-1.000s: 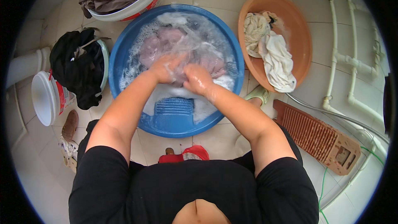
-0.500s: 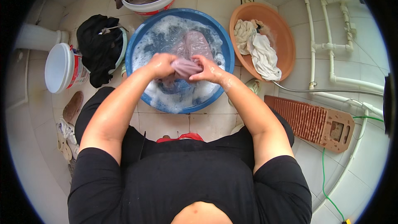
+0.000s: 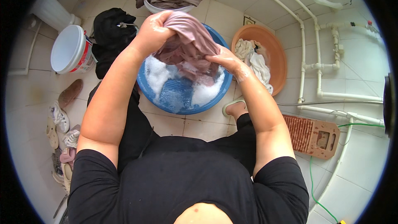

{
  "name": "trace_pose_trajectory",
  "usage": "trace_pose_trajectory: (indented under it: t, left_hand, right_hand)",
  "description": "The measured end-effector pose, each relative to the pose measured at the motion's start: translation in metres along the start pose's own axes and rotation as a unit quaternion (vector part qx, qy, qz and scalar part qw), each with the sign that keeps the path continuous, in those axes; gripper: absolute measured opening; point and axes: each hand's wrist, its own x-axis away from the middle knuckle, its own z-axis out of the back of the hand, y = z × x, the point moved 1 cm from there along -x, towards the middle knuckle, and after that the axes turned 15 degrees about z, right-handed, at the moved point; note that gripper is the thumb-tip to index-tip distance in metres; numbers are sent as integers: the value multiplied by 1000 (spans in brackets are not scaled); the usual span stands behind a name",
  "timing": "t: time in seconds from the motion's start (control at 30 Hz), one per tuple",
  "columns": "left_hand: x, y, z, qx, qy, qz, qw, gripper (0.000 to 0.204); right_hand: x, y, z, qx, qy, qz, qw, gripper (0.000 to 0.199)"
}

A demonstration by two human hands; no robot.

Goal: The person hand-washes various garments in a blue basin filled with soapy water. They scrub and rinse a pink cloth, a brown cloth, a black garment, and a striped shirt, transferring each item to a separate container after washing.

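pale square floor tiles [image 3: 195, 127] spread out below you, and white plastic pipes [image 3: 302, 58] run along the tiled wall on your right. your left hand [image 3: 155, 33] and right hand [image 3: 227, 61] hold up a wet mauve cloth garment [image 3: 190, 37] between them, above a round blue plastic basin [image 3: 182, 110]. your left fingers are curled together over the bunched edge, their tips hidden. your right thumb presses the near side of the fabric, pinching it against fingers behind; those are covered, so whether they are spread cannot be told. the garment hangs in loose folds; you cannot tell whether its lower end touches the water. white suds [image 3: 205, 94] lie either side of the basin's ridged panel. to your right, an orange plastic tub [image 3: 278, 54] holds white and cream cloths [image 3: 260, 68], and a reddish-brown ridged washboard [image 3: 309, 135] lies near your right forearm. to your left, a heap of black clothes [image 3: 112, 25] sits beside a round white bucket [image 3: 66, 49].
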Motion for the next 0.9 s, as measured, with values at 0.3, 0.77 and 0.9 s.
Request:
trace_pose_trajectory:
  t: [0.3, 0.77, 0.9]
  left_hand:
    - [-22, -16, 10, -346, 61, 186, 917, 28]
    - [-37, -16, -10, -547, 133, -40, 825, 39]
    - [-38, -11, -6, -570, 129, -11, 812, 40]
  right_hand:
    - [33, -59, 38, 70, 145, 34, 986, 45]
    - [-13, 197, 25, 695, -19, -13, 719, 36]
    - [-7, 269, 23, 678, -87, -145, 716, 45]
